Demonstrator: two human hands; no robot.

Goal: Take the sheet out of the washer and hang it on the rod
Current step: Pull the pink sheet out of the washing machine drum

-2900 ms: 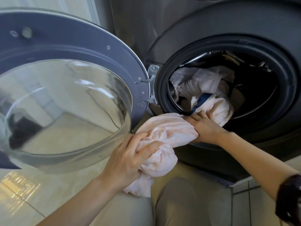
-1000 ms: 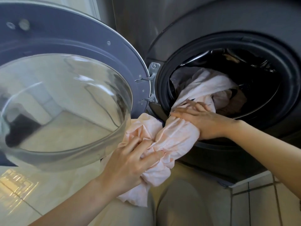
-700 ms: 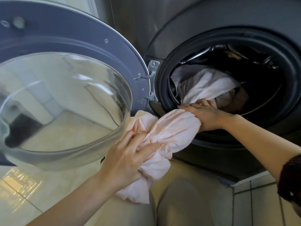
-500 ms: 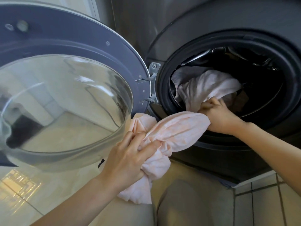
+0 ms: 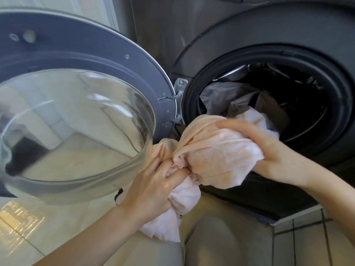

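Note:
A pale pink sheet (image 5: 215, 150) hangs bunched in front of the dark front-loading washer (image 5: 288, 45), with its tail still trailing into the drum opening (image 5: 269, 104). My left hand (image 5: 153, 187) grips a twisted bundle of the sheet below the door rim. My right hand (image 5: 269, 148) holds a larger wad of it at the lower lip of the opening, fingers wrapped over the cloth and slightly blurred. No rod is in view.
The round washer door (image 5: 76, 112) with its glass bowl stands swung open on the left, close to my left hand. Grey-white laundry (image 5: 226, 98) lies inside the drum. Light floor tiles (image 5: 23, 227) and my knees (image 5: 211, 244) in beige trousers are below.
My right hand has drawn back out of the drum with a bigger wad of sheet. More of the pink cloth now hangs outside the opening. My left hand kept its grip.

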